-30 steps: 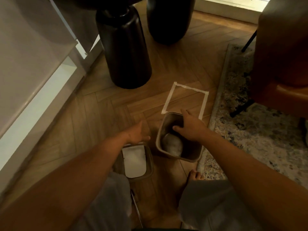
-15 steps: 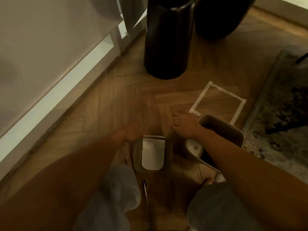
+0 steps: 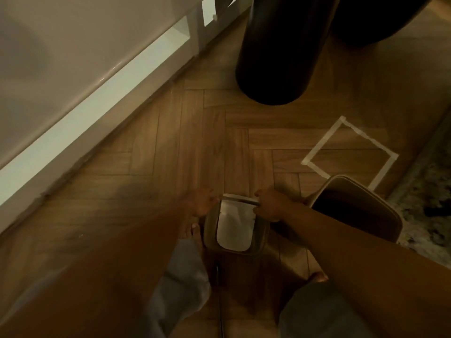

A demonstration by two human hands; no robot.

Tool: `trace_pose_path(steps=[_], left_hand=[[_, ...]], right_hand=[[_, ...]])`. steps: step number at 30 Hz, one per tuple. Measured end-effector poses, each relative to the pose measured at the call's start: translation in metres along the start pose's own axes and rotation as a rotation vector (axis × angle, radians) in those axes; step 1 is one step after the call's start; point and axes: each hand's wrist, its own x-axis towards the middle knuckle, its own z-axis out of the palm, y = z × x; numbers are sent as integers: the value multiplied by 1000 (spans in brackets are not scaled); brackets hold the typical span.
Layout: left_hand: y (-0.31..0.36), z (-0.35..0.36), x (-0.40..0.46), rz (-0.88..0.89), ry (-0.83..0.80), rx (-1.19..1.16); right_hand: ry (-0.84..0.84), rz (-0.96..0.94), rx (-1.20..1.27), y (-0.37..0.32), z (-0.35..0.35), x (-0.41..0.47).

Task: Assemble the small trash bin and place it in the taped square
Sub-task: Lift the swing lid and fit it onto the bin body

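The bin lid [image 3: 235, 250], a beige frame with a white swing flap, lies on the wood floor between my knees. My left hand [image 3: 202, 202] holds its far left corner. My right hand [image 3: 269, 206] grips its far right edge, and that far edge looks slightly raised. The open beige bin body [image 3: 380, 203] stands just right of the lid, behind my right forearm, with a dark inside. It overlaps the near corner of the white taped square [image 3: 319, 146], which lies beyond it on the floor.
A dark cylindrical base [image 3: 273, 64] stands behind the square, and a second dark one [image 3: 380, 18] is at the top right. A white cabinet plinth [image 3: 97, 101] runs along the left. A patterned rug [image 3: 424, 191] borders the right. A thin metal rod [image 3: 220, 303] lies between my legs.
My right hand left the bin body and moved left onto the lid. My left hand closed in on the lid's other corner. The camera turned left and down.
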Motion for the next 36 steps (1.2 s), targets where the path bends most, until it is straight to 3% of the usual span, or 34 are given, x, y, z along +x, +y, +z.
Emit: trace_pose_path(steps=[8,16,22,27,36], left_hand=[[-12,31,12,79,169,-255],[2,16,8,109,291,-376],[32,-20,-17,168,388,-369],[68,-64,-59,318,457,-320],[133,-92,-138,416,618,-504]], right_hand=[[-73,8,-137,-7,28,25],[49,32,-231,-3,20,16],[204,39,29,-8,-25,1],[299,-35,235,-13,-67,-26],[615,-140,444,-19,-118,-136]])
